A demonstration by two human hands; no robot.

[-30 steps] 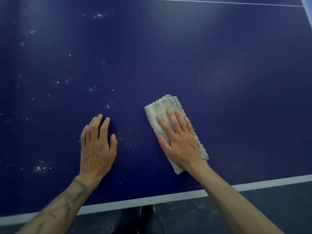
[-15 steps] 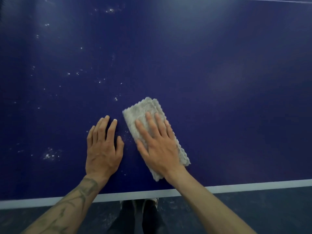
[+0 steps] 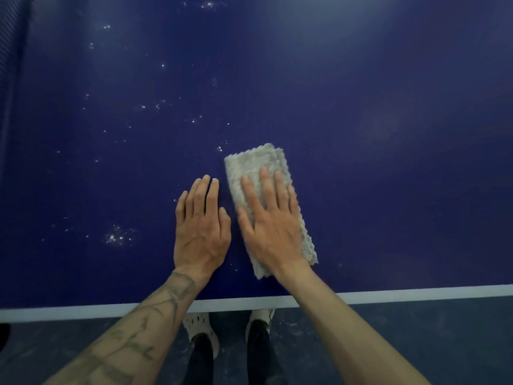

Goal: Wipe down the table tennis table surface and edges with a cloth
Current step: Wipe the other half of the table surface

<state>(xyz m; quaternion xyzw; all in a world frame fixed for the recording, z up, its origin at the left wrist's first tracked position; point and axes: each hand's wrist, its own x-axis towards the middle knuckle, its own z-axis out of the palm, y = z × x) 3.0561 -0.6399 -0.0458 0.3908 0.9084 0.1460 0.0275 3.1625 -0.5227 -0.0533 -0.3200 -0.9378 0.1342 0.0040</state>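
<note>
A dark blue table tennis table (image 3: 388, 134) fills the view, with a white line along its near edge (image 3: 416, 291). A folded grey cloth (image 3: 255, 165) lies flat on it near the front. My right hand (image 3: 270, 226) presses on the cloth with straight, spread fingers. My left hand (image 3: 201, 226) rests flat on the bare surface right beside the cloth, fingers straight and together. White dust specks (image 3: 116, 237) dot the table to the left of my hands and further back.
The net (image 3: 11, 51) runs along the far left edge of the view. Below the table edge are a dark floor (image 3: 416, 329) and my two feet in white clogs (image 3: 201, 329).
My right hand has slid the cloth leftward until it lies next to my left hand. The left hand stayed planted. The view has shifted so the net side shows.
</note>
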